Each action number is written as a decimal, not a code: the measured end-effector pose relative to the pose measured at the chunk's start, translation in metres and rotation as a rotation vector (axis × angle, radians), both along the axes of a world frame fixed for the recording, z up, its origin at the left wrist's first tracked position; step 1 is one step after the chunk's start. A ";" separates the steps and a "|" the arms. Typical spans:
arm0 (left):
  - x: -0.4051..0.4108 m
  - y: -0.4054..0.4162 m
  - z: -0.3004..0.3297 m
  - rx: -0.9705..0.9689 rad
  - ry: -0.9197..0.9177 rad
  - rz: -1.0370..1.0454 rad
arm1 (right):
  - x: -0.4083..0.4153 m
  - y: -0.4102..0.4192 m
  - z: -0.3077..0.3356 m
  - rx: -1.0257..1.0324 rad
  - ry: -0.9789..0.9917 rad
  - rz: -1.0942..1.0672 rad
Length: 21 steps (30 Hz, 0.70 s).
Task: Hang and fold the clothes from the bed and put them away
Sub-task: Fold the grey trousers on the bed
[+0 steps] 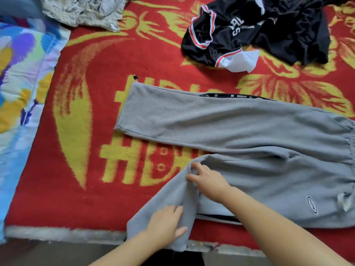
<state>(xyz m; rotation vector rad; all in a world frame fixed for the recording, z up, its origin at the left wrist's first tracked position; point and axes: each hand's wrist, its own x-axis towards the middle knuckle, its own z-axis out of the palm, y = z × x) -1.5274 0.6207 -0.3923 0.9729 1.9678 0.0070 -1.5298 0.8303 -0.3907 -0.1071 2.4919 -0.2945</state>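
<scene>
Grey sweatpants [240, 127] lie spread on the red and yellow blanket [96, 77], waistband at the right edge of view, one leg stretched flat to the left. The near leg bends toward the bed's front edge. My left hand [165, 221] rests flat on that near leg close to its cuff, fingers fairly straight. My right hand [207, 180] pinches a raised ridge of the same leg's fabric higher up. A black jersey with red and white trim [249, 29] lies crumpled at the back right.
A grey printed garment [82, 10] lies bunched at the back left. A colourful blue, yellow and purple sheet [21, 77] covers the left side. The blanket's pale front hem [63, 234] marks the bed's near edge, with dark floor below.
</scene>
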 end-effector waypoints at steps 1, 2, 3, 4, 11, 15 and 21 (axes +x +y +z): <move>0.010 0.000 -0.001 -0.017 0.033 -0.010 | -0.001 -0.002 -0.001 0.017 0.002 -0.005; 0.017 -0.001 -0.003 -0.028 0.057 -0.019 | -0.004 -0.003 -0.003 0.043 0.002 -0.010; 0.025 -0.003 -0.004 -0.042 0.065 -0.037 | -0.007 -0.003 -0.005 0.074 0.003 -0.013; 0.033 -0.007 -0.006 -0.069 0.065 -0.070 | -0.009 -0.003 -0.007 0.101 -0.001 -0.020; 0.056 -0.056 -0.027 0.143 0.281 -0.098 | -0.010 0.006 -0.017 0.140 -0.028 0.072; 0.032 -0.067 -0.025 0.524 0.326 -0.005 | 0.002 0.008 -0.025 0.241 0.016 0.090; -0.048 -0.062 0.017 0.624 0.076 1.062 | 0.005 0.001 -0.025 0.292 0.092 0.075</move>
